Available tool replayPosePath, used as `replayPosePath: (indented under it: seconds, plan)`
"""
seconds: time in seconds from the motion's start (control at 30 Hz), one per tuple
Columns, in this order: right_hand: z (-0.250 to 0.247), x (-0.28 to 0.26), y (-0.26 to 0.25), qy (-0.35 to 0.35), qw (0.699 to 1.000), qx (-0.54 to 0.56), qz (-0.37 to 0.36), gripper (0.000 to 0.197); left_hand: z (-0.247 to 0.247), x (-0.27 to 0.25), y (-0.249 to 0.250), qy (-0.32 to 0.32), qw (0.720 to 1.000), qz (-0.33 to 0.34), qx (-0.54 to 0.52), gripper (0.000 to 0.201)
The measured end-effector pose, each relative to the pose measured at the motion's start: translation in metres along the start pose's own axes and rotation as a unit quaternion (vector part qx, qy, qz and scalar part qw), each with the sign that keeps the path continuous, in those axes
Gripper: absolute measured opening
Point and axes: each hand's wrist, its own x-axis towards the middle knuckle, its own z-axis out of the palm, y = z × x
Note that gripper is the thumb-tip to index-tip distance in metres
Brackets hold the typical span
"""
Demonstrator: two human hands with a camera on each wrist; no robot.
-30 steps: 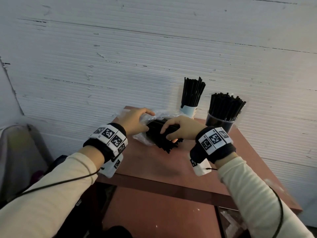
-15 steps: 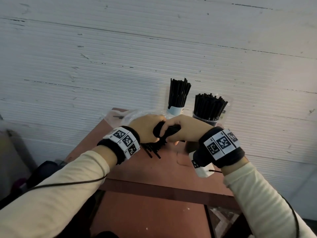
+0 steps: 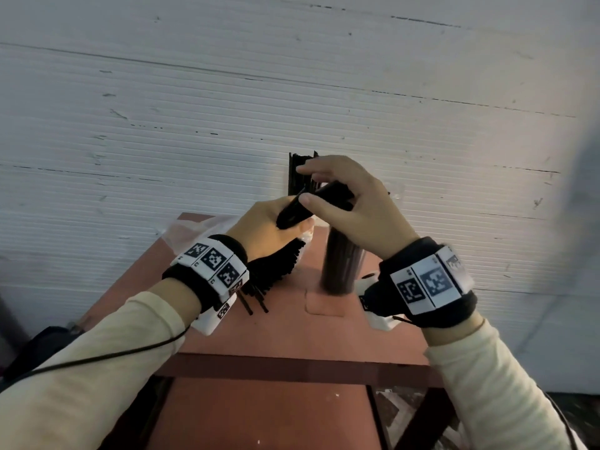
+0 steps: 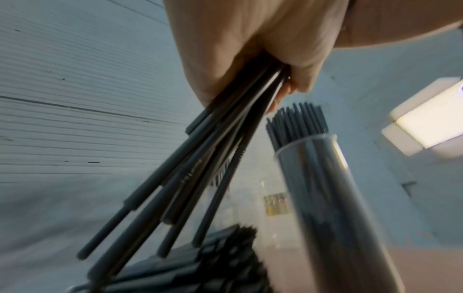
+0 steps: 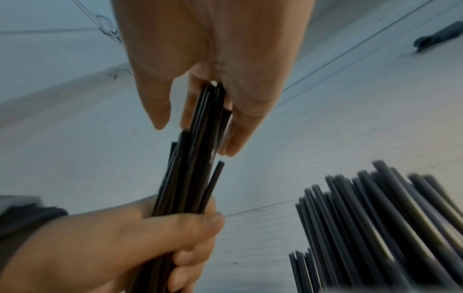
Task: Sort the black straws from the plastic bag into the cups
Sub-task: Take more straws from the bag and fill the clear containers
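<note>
A bunch of black straws (image 3: 313, 203) is held up above the table between both hands. My left hand (image 3: 285, 219) grips its lower part in a fist, and the free ends (image 3: 279, 264) fan out below. My right hand (image 3: 305, 186) pinches the upper ends between thumb and fingers (image 5: 160, 111); the same bunch (image 5: 200, 138) runs down into the left hand (image 5: 150, 237). A clear cup (image 3: 339, 267) packed with straws stands under the right hand, also in the left wrist view (image 4: 313, 178). A second cup's straws (image 3: 300, 172) rise behind the hands. The plastic bag (image 3: 194, 228) lies at the far left.
The reddish table (image 3: 308, 332) stands against a white ribbed wall (image 3: 194, 108). A few loose straws (image 3: 256, 300) lie near my left wrist, and more straws (image 4: 213, 257) are piled below the left hand. A dark bag (image 3: 39, 345) sits low on the left.
Both hands have lifted the bunch of straws up off the bag and table and turned it more upright. The right hand has moved to the bunch's upper ends, over the clear cup.
</note>
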Motion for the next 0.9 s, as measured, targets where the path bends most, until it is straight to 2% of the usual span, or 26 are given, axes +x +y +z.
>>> replayPosePath:
  seconds: [0.13,0.33,0.47,0.53,0.63,0.7,0.73,0.8,0.9]
  plan:
    - [-0.016,0.012,-0.021,0.093,0.994,0.026,-0.057,0.029,-0.007,0.006,0.032,0.011,0.997,0.049,-0.066,0.020]
    - [-0.034,0.030,-0.041,0.157,0.983,0.036,-0.093,0.028,-0.010,0.017,0.066,-0.016,0.981,0.068,-0.183,0.025]
    - [-0.029,0.027,-0.033,0.133,0.988,0.004,-0.072,0.026,0.013,0.012,0.058,-0.032,0.966,0.042,-0.254,0.036]
    - [-0.022,0.020,-0.023,0.103,0.994,-0.017,-0.035,0.026,0.028,0.006,0.047,-0.039,0.954,0.000,-0.298,0.025]
    - [-0.014,0.010,-0.001,-0.024,0.995,-0.088,0.039,0.031,0.046,-0.003,0.035,-0.060,0.947,-0.059,-0.309,0.026]
    - [-0.010,0.002,0.013,-0.111,0.985,-0.119,0.065,0.035,0.052,-0.005,0.029,-0.067,0.947,-0.086,-0.302,0.023]
    - [-0.009,-0.001,0.017,-0.133,0.981,-0.124,0.071,0.036,0.053,-0.005,0.029,-0.067,0.947,-0.095,-0.299,0.022]
    - [-0.009,-0.004,0.020,-0.123,0.983,-0.126,0.060,0.039,0.052,-0.005,0.031,-0.060,0.948,-0.097,-0.297,0.021]
    - [-0.008,-0.002,0.018,-0.044,0.996,-0.082,0.012,0.046,0.047,-0.005,0.038,-0.058,0.943,-0.066,-0.321,0.026]
